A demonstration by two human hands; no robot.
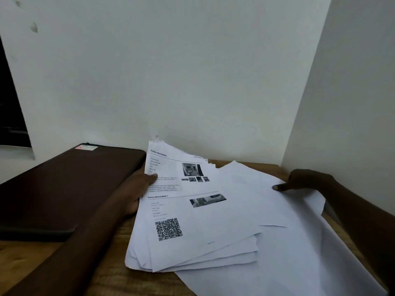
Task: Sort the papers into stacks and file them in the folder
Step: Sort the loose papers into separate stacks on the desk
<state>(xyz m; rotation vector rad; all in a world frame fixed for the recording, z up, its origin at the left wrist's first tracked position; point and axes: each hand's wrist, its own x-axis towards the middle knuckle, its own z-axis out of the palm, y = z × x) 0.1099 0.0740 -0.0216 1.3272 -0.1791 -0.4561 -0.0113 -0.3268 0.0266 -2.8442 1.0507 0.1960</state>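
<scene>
A loose stack of printed papers (192, 221) lies on the wooden table (119, 274), its top sheet showing text, small photos and a QR code. My left hand (136, 189) grips the stack's left edge, thumb on top of the sheet and fingers beneath. To the right, blank white sheets (277, 242) spread toward the table's right side. My right hand (303, 181) presses a fingertip down on the far part of those blank sheets. A closed dark brown folder (64, 189) lies flat at the left, touching my left hand's side.
White walls close off the back and the right side, forming a corner behind the papers. A dark opening (10, 116) shows at the far left. Bare wood shows along the table's front edge.
</scene>
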